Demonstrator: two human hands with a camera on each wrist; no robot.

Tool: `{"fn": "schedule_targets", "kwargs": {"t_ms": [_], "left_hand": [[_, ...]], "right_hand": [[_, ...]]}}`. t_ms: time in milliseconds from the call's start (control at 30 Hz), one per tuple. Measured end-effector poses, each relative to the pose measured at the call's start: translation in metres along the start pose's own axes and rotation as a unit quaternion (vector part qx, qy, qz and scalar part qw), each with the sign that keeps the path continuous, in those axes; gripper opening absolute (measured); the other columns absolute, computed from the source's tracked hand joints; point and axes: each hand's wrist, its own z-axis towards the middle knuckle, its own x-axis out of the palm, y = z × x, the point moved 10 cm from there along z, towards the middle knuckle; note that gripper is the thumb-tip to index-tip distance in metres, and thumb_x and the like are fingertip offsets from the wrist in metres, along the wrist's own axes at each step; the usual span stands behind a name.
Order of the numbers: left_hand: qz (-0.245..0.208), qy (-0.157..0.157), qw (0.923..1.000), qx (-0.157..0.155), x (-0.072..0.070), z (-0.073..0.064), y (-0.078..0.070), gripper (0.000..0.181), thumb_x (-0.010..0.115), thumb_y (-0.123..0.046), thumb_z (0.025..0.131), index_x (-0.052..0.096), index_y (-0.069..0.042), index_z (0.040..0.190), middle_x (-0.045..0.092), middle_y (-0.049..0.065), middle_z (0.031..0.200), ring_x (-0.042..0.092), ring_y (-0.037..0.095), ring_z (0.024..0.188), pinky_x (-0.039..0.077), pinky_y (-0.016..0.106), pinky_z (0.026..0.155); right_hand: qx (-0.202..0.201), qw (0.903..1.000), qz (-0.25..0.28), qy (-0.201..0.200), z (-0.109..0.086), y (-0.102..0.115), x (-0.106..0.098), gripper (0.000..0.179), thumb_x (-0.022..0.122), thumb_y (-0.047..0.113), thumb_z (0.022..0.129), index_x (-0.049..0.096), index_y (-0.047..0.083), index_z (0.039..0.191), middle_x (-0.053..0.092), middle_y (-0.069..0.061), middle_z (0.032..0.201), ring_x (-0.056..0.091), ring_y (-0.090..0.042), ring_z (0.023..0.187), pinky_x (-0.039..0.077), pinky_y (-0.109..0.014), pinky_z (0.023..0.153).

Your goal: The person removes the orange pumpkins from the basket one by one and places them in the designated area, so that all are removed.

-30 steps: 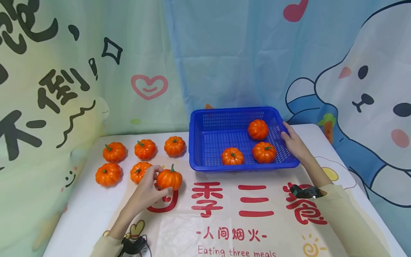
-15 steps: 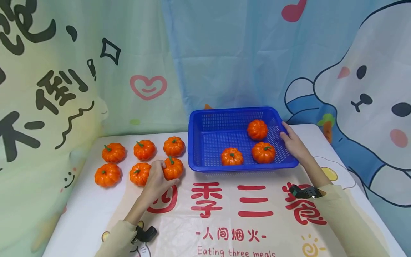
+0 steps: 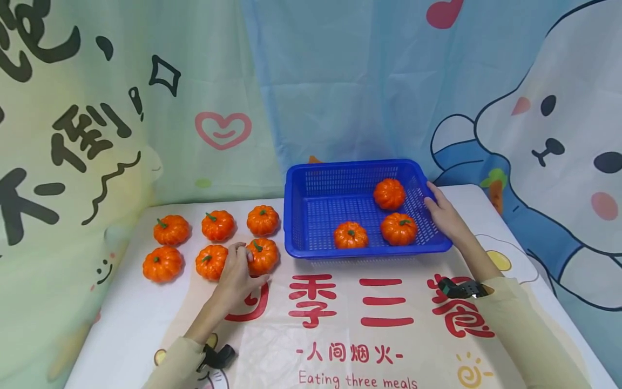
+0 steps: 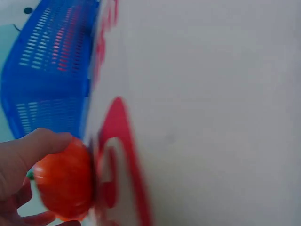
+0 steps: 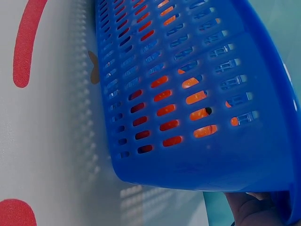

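My left hand [image 3: 236, 275] holds a small orange pumpkin [image 3: 263, 256] with a green stem, down at the table just left of the basket. In the left wrist view the thumb lies on that pumpkin [image 4: 66, 181] and the other fingers are partly hidden around it. My right hand [image 3: 446, 216] grips the right rim of a blue plastic basket [image 3: 371, 252]; in the right wrist view a little of the hand [image 5: 256, 209] shows under the basket's rim. Inside the basket sit three pumpkins, one at the back right [image 3: 389, 194], one at the front right [image 3: 399, 229], one at the front [image 3: 351, 235].
Left of the basket several pumpkins stand in two rows, among them a back one [image 3: 263, 220], a front one [image 3: 211, 262] beside my left hand, and a front-left one [image 3: 162, 264]. A printed cloth [image 3: 359, 346] covers the table; a patterned curtain [image 3: 335, 86] hangs behind.
My left hand has moved back and slightly right with the pumpkin, bringing it down in front of the back-row pumpkin nearest the basket. The right hand and basket have stayed put.
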Motion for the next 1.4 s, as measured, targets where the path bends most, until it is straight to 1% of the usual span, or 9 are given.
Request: {"fn": "schedule_targets", "kwargs": {"t_ms": [67,267,400,567,633,833,1133,1267,1400], "left_hand": [[0.006,-0.006,0.9998,0.021,-0.009,-0.005,-0.008,0.055,0.084,-0.022,0.075,0.042,-0.004,0.105,0.035,0.021,0.143,0.039,0.037,0.133,0.048,0.05,0.102],[0.016,-0.058,0.994,0.092,-0.041,-0.021,-0.038,0.052,0.084,-0.018,0.075,0.042,-0.003,0.103,0.042,0.021,0.139,0.044,0.038,0.129,0.053,0.051,0.095],[-0.003,-0.059,0.9908,0.122,-0.046,-0.032,-0.055,0.05,0.084,-0.017,0.075,0.045,-0.004,0.103,0.047,0.019,0.134,0.051,0.034,0.122,0.054,0.047,0.093],[-0.034,-0.022,0.99,0.135,-0.037,-0.039,-0.071,0.05,0.083,-0.018,0.076,0.048,-0.004,0.11,0.052,0.016,0.126,0.054,0.029,0.12,0.053,0.044,0.095],[-0.067,0.008,0.9885,0.136,-0.03,-0.041,-0.075,0.05,0.082,-0.017,0.077,0.048,-0.004,0.112,0.052,0.014,0.124,0.055,0.028,0.116,0.055,0.043,0.093],[-0.181,0.104,0.9714,0.113,-0.008,-0.045,-0.082,0.045,0.078,-0.016,0.082,0.046,-0.009,0.112,0.049,0.009,0.131,0.056,0.027,0.118,0.056,0.037,0.092],[-0.192,0.133,0.9679,0.092,0.007,-0.045,-0.083,0.043,0.077,-0.026,0.084,0.048,-0.015,0.114,0.048,0.005,0.138,0.052,0.024,0.126,0.054,0.04,0.096],[-0.201,0.146,0.9627,0.106,0.012,-0.044,-0.088,0.04,0.075,-0.023,0.085,0.048,-0.014,0.113,0.048,0.005,0.136,0.053,0.024,0.124,0.054,0.04,0.097],[-0.206,0.159,0.9564,0.133,0.014,-0.044,-0.101,0.041,0.075,-0.021,0.085,0.047,-0.013,0.115,0.048,0.004,0.131,0.053,0.024,0.121,0.054,0.039,0.096]], "right_hand": [[0.002,1.0,-0.001,0.001,0.0,-0.001,0.0,0.059,0.019,0.036,0.106,-0.005,0.015,0.156,-0.001,-0.024,0.161,0.004,-0.05,0.147,0.007,-0.069,0.115],[0.001,1.0,-0.003,0.002,0.001,0.0,-0.001,0.059,0.019,0.037,0.106,-0.005,0.015,0.156,-0.001,-0.024,0.161,0.004,-0.05,0.147,0.007,-0.069,0.115],[-0.001,1.0,-0.002,0.003,0.002,0.0,-0.002,0.059,0.019,0.036,0.106,-0.005,0.014,0.156,-0.001,-0.024,0.161,0.003,-0.049,0.147,0.006,-0.068,0.115],[0.0,1.0,0.001,0.007,0.001,-0.001,-0.002,0.06,0.019,0.036,0.106,-0.006,0.015,0.156,-0.002,-0.023,0.162,0.003,-0.048,0.148,0.006,-0.068,0.116],[0.001,1.0,0.003,0.007,0.001,-0.001,-0.001,0.06,0.019,0.037,0.106,-0.007,0.015,0.156,-0.002,-0.023,0.162,0.003,-0.048,0.148,0.006,-0.068,0.115],[0.002,1.0,0.003,0.006,0.001,0.0,-0.001,0.06,0.019,0.037,0.106,-0.006,0.016,0.156,-0.002,-0.022,0.162,0.003,-0.049,0.148,0.007,-0.069,0.115],[-0.001,1.0,0.003,0.006,0.002,0.001,-0.001,0.06,0.019,0.038,0.106,-0.006,0.017,0.156,-0.002,-0.022,0.162,0.004,-0.049,0.148,0.007,-0.069,0.115],[0.001,1.0,0.004,0.007,0.001,0.0,0.0,0.06,0.019,0.038,0.106,-0.006,0.017,0.156,-0.002,-0.022,0.162,0.004,-0.048,0.148,0.007,-0.069,0.115],[0.003,1.0,0.004,0.006,0.0,-0.001,0.0,0.059,0.019,0.037,0.106,-0.006,0.017,0.156,-0.002,-0.022,0.162,0.004,-0.049,0.147,0.007,-0.069,0.115]]}}
